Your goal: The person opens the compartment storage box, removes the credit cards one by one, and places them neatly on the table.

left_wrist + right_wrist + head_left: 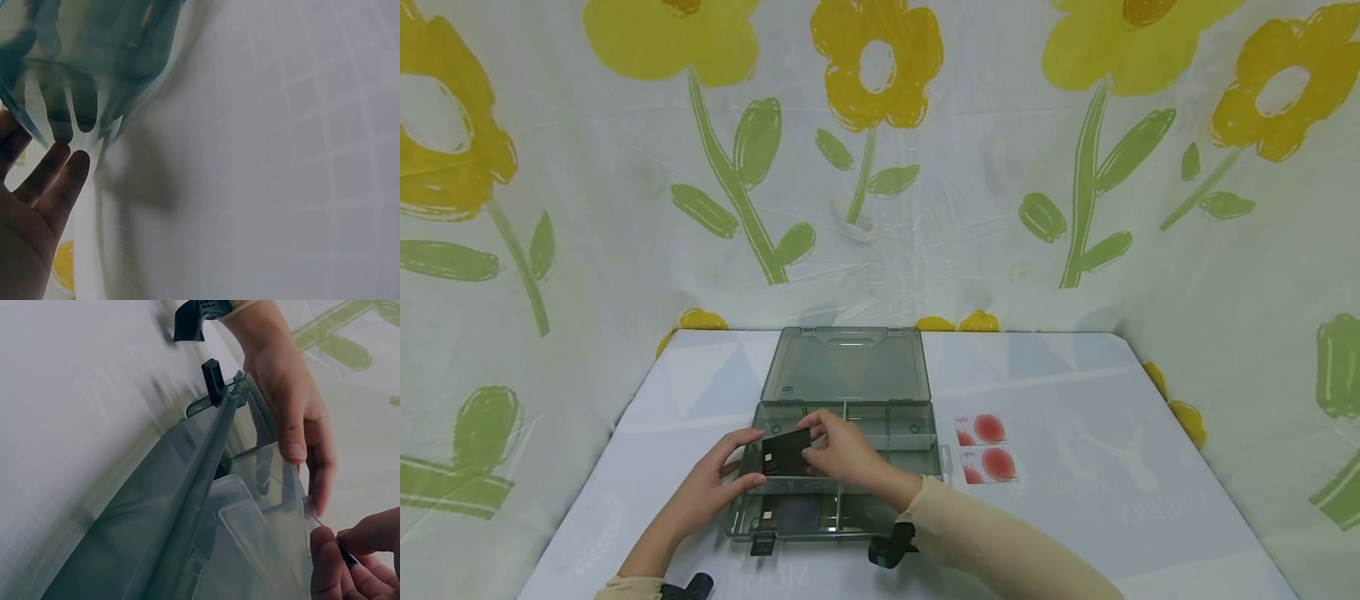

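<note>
A grey translucent plastic box (880, 525) stands open with its lid (846, 362) folded back; dividers split it into several compartments. Between thumb and fingers my right hand (842, 454) pinches a black card (785, 454) by its right end, tilted over the left middle compartment. The card also shows edge-on in the right wrist view. At the box's left side, my left hand (718, 475) rests with thumb and index finger spread along the wall, close to the card's left end. Its fingers (65, 187) are mostly straight in the left wrist view. A dark card (797, 514) lies in the front left compartment.
Two white cards with red circles lie right of the box, one upper card (981, 430) and one lower card (988, 465). Black latches (763, 545) hang at the box's front edge. A flowered curtain (955, 167) surrounds the pale table (1060, 500).
</note>
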The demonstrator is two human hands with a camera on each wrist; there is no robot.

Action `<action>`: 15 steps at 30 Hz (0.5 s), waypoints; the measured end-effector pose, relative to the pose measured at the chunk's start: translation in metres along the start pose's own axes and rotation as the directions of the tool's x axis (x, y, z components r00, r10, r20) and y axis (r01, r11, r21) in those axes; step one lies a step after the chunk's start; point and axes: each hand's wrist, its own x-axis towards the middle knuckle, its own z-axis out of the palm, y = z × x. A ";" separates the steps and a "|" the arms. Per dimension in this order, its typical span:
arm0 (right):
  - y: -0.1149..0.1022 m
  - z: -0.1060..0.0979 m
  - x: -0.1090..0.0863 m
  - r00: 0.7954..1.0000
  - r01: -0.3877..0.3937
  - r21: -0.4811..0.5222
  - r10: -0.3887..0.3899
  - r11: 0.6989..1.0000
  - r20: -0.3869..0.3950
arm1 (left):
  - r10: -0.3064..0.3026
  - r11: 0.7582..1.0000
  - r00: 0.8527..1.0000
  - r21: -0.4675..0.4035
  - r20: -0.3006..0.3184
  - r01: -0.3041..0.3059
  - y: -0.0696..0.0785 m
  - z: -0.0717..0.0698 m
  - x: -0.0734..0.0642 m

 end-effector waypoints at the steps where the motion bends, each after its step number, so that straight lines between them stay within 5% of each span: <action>1: 0.000 -0.001 -0.001 1.000 0.000 0.007 0.000 1.000 -0.003 | 0.000 1.000 1.000 -0.002 0.000 0.000 0.000 0.000 0.000; 15: 0.005 -0.016 -0.010 1.000 -0.008 0.062 0.008 0.998 -0.007 | -0.005 1.000 1.000 0.010 0.000 0.005 0.001 0.001 -0.001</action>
